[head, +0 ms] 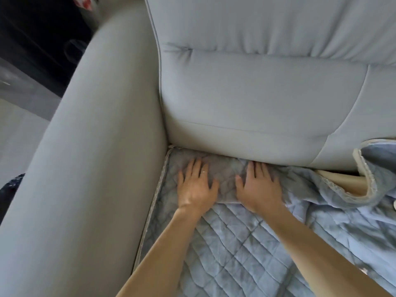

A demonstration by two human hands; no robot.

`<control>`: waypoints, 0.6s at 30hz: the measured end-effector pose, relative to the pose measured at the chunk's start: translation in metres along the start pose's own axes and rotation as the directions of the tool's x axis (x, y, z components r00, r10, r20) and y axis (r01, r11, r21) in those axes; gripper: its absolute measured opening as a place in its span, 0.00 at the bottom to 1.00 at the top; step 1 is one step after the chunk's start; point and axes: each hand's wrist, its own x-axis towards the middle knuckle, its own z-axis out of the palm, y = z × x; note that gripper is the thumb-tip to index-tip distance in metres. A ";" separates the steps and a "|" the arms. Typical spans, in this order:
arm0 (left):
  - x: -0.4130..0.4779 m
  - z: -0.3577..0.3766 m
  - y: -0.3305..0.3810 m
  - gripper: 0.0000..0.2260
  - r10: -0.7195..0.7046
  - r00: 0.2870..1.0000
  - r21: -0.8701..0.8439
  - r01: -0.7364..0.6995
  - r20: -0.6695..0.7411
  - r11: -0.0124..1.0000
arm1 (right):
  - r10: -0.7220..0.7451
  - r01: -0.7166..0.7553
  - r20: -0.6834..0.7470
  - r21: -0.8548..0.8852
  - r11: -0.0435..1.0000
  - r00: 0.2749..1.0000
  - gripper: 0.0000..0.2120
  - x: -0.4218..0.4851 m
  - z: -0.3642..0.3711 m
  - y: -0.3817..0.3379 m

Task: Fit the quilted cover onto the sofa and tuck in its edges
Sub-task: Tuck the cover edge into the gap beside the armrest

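- Head view: left hand point(196, 185) and right hand point(260, 186) lie flat, fingers straight, pressing the cover point(246, 243) at lower centre.
- Cover's far edge meets the sofa point(246, 99) backrest; right part bunched, folded back.

Shows, upper left, dark unlit furniture point(32, 33), blurred, bearing a faint circular outline point(75, 48). Above it, at the top edge, a red-and-white object point(82, 2), too cropped to identify. Below the dark mass, a grey hazy surface point(19, 82), then pale floor point(17, 133) running to the left edge. Lower at that edge, a scrap of dark patterned fabric point(9, 189). Lit softly and evenly, with a cool cast.
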 end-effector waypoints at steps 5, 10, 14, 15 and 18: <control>-0.109 -0.005 -0.066 0.28 -0.144 0.979 -0.280 0.099 -0.142 0.955 | -0.477 0.483 -0.117 0.031 0.875 0.871 0.29 -0.046 0.008 -0.096; -0.157 0.000 -0.071 0.30 -0.268 0.945 -0.406 0.175 -0.187 0.897 | -0.665 0.669 0.093 -0.022 0.743 0.741 0.30 -0.042 0.023 -0.162; -0.176 0.006 -0.063 0.30 -0.290 0.924 -0.343 0.196 -0.249 0.919 | -0.656 0.678 0.173 -0.130 0.724 0.734 0.29 -0.053 0.036 -0.167; -0.179 0.008 -0.062 0.30 -0.305 0.926 -0.334 0.222 -0.223 0.916 | -0.666 0.688 0.177 -0.131 0.714 0.725 0.29 -0.057 0.037 -0.165; -0.175 0.019 -0.064 0.36 -0.406 0.908 -0.304 0.359 -0.106 0.882 | -0.726 0.768 0.251 -0.180 0.615 0.640 0.34 -0.065 0.038 -0.153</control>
